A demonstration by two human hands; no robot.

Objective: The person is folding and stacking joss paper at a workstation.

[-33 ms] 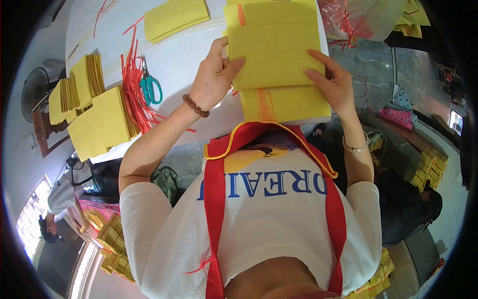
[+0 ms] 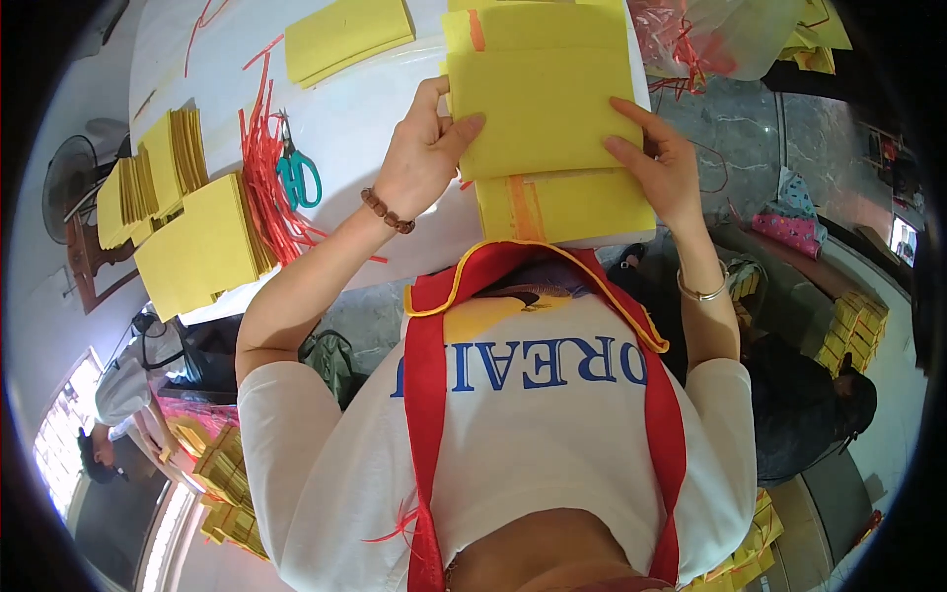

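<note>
A yellow paper sheet or thin stack [image 2: 543,113] lies over more yellow paper [image 2: 592,202] at the table's near edge. Red-orange strips show across the paper below, above and beneath the upper piece. My left hand [image 2: 424,148] grips the left side, its thumb on top and its fingertips partly hidden behind the edge. At the right edge my right hand [image 2: 661,163] pinches the same paper, thumb and forefinger resting on its face. How many sheets each hand holds is hidden.
Green-handled scissors [image 2: 298,178] lie beside a bundle of red strips [image 2: 264,187]. Yellow paper stacks [image 2: 197,242] stand on the table's left, another stack [image 2: 350,37] farther back. A clear plastic bag [image 2: 735,35] is at upper right. Other people [image 2: 814,409] are on both sides.
</note>
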